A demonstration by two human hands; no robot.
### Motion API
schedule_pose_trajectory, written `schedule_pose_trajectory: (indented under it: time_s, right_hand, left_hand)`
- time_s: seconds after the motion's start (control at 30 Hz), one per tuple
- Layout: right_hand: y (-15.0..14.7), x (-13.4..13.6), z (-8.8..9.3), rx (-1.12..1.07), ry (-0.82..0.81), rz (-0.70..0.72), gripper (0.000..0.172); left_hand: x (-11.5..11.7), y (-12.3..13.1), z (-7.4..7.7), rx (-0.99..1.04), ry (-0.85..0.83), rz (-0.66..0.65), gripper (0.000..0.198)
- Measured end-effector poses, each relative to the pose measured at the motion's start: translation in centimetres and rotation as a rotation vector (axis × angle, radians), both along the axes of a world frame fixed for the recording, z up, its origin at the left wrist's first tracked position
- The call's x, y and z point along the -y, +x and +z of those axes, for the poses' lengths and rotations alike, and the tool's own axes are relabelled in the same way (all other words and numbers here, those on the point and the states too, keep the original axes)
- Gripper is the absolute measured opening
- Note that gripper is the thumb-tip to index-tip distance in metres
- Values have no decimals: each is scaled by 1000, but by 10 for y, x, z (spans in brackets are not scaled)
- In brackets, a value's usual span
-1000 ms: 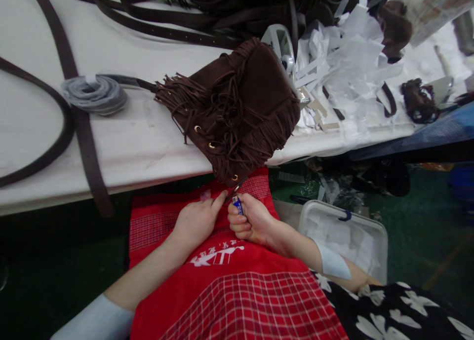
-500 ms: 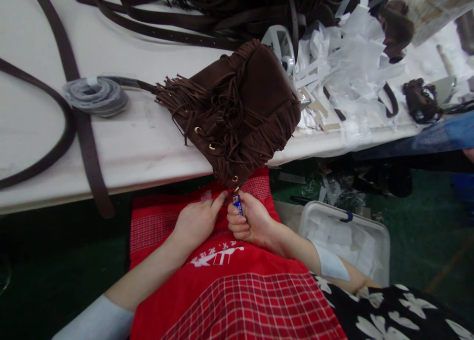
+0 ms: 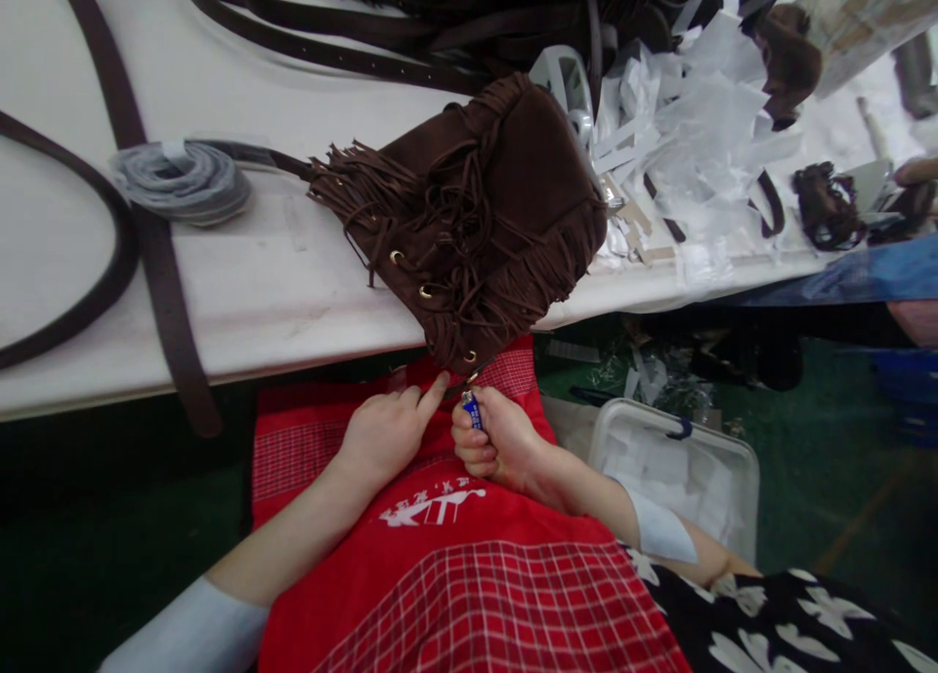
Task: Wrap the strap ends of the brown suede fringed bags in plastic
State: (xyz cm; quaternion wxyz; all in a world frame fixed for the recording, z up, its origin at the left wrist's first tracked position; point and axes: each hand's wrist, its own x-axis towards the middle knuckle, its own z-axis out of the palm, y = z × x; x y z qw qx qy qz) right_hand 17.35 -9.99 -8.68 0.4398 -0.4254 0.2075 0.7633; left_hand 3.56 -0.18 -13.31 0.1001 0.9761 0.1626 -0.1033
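Brown fringed bag point(image 3: 538, 155) is laid on the white-covered table point(image 3: 278, 292), its eyelet corner jutted over the near edge. Blue lighter point(image 3: 471, 411) is gripped in the right hand point(image 3: 499, 445), fingers curled tight, metal end up, just below that bag corner. Left hand point(image 3: 387, 437) is placed below and left of the bag, index finger extended toward the thin dark cord point(image 3: 458, 392) at the corner; whether the cord is pinched cannot be told. Wrapped coil point(image 3: 183, 185) is set left of the bag. Dark straps point(image 3: 352, 63) are piled behind the bag, white scraps point(image 3: 710, 116) heaped right of it. White tub point(image 3: 753, 502) is seen below and right of the bag.
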Motion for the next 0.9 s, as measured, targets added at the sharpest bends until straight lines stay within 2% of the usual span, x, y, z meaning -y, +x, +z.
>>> schedule_pose_trajectory:
  time_s: [0.33, 0.4, 0.47, 0.53, 0.6, 0.7, 0.8, 0.9]
  right_hand:
    - [1, -3, 0, -84, 31, -32, 40]
    - [1, 1, -3, -77, 56, -45, 45]
    - [2, 7, -6, 13, 79, -57, 52]
    - [3, 14, -9, 227, 117, -89, 49]
    - [2, 20, -12, 490, 179, -113, 38]
    - [3, 25, -12, 776, 276, -86, 37]
    - [7, 33, -7, 837, 349, -95, 31]
    - [19, 48, 3, 702, 443, -193, 31]
  left_hand:
    - [-1, 0, -1, -20, -58, 5, 51]
    - [-1, 0, 1, -9, -102, 33, 49]
    - [-1, 2, 5, 50, -220, 101, 43]
    - [0, 7, 10, 146, -409, 176, 38]
    - [2, 14, 17, 191, -559, 205, 30]
    - [9, 27, 29, 109, -530, 150, 22]
    - [20, 37, 43, 78, -419, 69, 24]
    - [30, 40, 61, 143, -435, -16, 21]
